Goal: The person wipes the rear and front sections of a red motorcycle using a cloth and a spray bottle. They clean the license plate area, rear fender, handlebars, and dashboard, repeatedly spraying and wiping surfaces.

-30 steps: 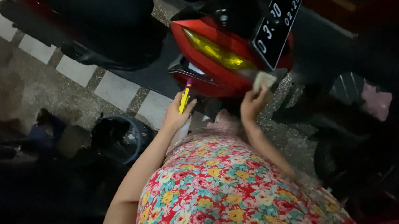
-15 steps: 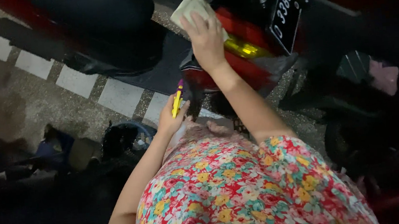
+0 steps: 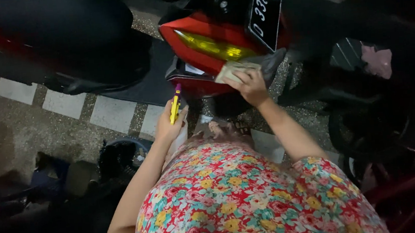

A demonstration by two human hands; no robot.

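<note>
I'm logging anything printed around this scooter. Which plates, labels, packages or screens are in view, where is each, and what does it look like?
Number plate: on the scooter's rear above the yellow lamp, tilted black rectangle, white characters, partly cut off.
Spray bottle: in the left hand, yellow and purple top; any label is hidden.
No screens or signs visible.

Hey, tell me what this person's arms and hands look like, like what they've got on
Both arms are bare from the hands up to near the shoulder, with no gloves, watch or rings visible on the left hand or right hand. A short floral sleeve in red, yellow and teal covers the right upper arm.
</note>
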